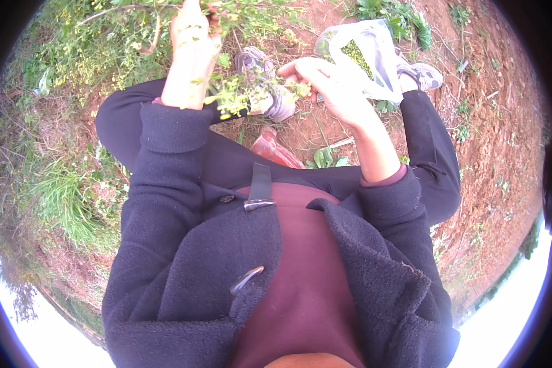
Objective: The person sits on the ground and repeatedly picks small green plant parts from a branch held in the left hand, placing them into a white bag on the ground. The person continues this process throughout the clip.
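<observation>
At the top, my left hand (194, 34) has its fingers curled in among the leafy branches, around a stem; the fingertips are partly hidden. My right hand (333, 89) is in front of my shins, thumb and fingers bent around a sprig with small yellow-green buds (300, 88). More of this budded foliage (232, 99) hangs between the two hands. Just beyond the right hand stands a clear plastic bag (386, 57), its mouth gaping. Inside it lie many small green-yellow buds (356, 57).
Yellow-flowered bushy plants (115, 50) fill the upper left. My shoes (280, 103) rest on reddish soil (497, 129). A red plastic object (276, 149) lies between my legs, near a low leafy weed (324, 158). Long grass (66, 198) grows to the left.
</observation>
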`<action>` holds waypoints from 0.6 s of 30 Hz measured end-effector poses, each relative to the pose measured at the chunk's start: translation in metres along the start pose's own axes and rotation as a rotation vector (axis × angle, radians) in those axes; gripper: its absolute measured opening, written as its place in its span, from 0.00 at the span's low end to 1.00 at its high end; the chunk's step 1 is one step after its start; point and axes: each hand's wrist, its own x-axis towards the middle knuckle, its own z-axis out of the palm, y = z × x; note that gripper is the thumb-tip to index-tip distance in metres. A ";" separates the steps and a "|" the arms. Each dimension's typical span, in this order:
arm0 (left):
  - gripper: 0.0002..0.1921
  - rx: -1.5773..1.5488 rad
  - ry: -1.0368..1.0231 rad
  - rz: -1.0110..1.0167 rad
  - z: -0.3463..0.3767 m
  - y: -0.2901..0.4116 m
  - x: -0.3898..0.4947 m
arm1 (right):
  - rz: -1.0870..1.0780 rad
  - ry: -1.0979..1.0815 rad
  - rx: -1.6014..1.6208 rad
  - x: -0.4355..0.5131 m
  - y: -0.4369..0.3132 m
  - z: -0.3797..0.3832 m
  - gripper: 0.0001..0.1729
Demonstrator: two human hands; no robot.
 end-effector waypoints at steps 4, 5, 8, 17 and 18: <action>0.12 0.111 -0.012 0.061 -0.002 -0.007 0.000 | 0.105 -0.079 -0.053 -0.001 0.000 0.001 0.20; 0.12 0.145 -0.041 0.055 -0.001 -0.008 -0.002 | 0.103 -0.128 -0.050 -0.001 0.001 0.001 0.20; 0.12 0.255 -0.154 0.013 0.003 -0.010 -0.011 | 0.012 -0.181 -0.175 0.004 0.007 0.009 0.18; 0.22 0.244 -0.364 -0.132 -0.010 -0.010 -0.046 | 0.101 -0.060 0.428 0.007 0.013 0.008 0.12; 0.22 0.173 -0.338 -0.217 -0.016 -0.012 -0.052 | 0.100 -0.052 0.490 0.008 0.013 0.008 0.11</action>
